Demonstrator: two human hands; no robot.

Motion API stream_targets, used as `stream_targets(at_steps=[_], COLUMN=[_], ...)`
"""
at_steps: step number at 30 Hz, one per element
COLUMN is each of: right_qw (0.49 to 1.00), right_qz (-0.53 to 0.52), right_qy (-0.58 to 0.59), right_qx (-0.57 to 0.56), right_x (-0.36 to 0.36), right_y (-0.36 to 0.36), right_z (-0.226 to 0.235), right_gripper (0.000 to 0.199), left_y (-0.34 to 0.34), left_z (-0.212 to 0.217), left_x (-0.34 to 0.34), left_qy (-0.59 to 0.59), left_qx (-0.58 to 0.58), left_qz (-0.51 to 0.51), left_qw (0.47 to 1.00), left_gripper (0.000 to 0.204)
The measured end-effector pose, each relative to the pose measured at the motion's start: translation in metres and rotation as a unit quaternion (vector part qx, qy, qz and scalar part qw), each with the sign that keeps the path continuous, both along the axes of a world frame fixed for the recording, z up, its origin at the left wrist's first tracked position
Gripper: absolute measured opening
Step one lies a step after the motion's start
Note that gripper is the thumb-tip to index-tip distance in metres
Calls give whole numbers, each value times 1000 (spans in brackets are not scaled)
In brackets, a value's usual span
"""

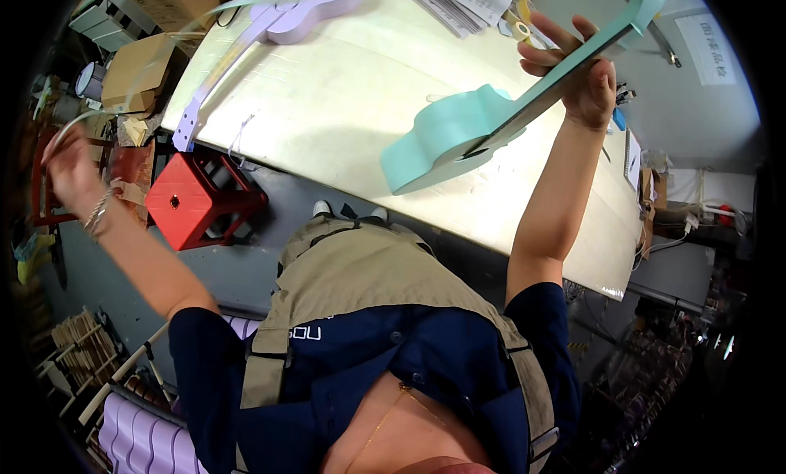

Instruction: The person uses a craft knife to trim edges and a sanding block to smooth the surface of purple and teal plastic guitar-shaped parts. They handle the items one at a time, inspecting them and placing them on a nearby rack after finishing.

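My right hand (pixel 591 85) is wrapped round the neck of a mint-green ukulele body with its neck (pixel 450 130). The instrument is tilted over the table, its head up at the far right and its rounded body toward the middle. Off to the left, above the floor, my left hand (pixel 75 173) is closed on one end of a thin pale translucent strip (pixel 155 58). That strip arcs up toward a lavender ukulele (pixel 315 7), which lies on the table at the far left. Motion smears the strip and the fingers of my left hand.
The cream-topped table (pixel 327 106) spans the view ahead. Papers (pixel 471 3) and yellow tape rolls (pixel 521 24) lie on its far side. A red stool (pixel 184 200) stands by its left edge, with cardboard boxes (pixel 139 73) beyond. A lavender chair (pixel 147 437) is at lower left.
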State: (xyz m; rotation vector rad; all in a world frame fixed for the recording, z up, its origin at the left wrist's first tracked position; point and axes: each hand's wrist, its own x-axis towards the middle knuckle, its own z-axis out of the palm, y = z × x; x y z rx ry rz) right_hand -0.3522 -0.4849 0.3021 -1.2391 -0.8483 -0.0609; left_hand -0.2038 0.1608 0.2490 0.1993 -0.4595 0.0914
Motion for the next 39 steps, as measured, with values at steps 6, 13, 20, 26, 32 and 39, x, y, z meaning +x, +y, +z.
stream_targets(at_steps=[6, 13, 20, 26, 32, 39], right_qw=[968, 727, 873, 833, 789, 784], right_qz=[-236, -675, -432, -199, -103, -41], right_qy=[78, -36, 157, 450, 555, 588], right_qx=[-32, -122, -164, -253, -242, -197], right_x=[-19, -27, -10, -27, -38, -19], right_y=[-3, 70, 85, 104, 85, 80], right_z=[-10, -76, -61, -138, -206, -217], right_gripper=[83, 78, 61, 63, 62, 60], left_y=[32, -80, -131, -147, -160, -310], left_z=[21, -77, -205, -252, -248, -219], left_x=[-109, -150, -64, -1, 4, -112], left_qy=[88, 58, -56, 72, 148, 278], left_qx=[718, 936, 831, 890, 913, 652], left_qz=[448, -27, 70, 133, 259, -60], left_qw=[525, 346, 549, 430, 279, 703], left_gripper=[15, 8, 11, 15, 48, 43])
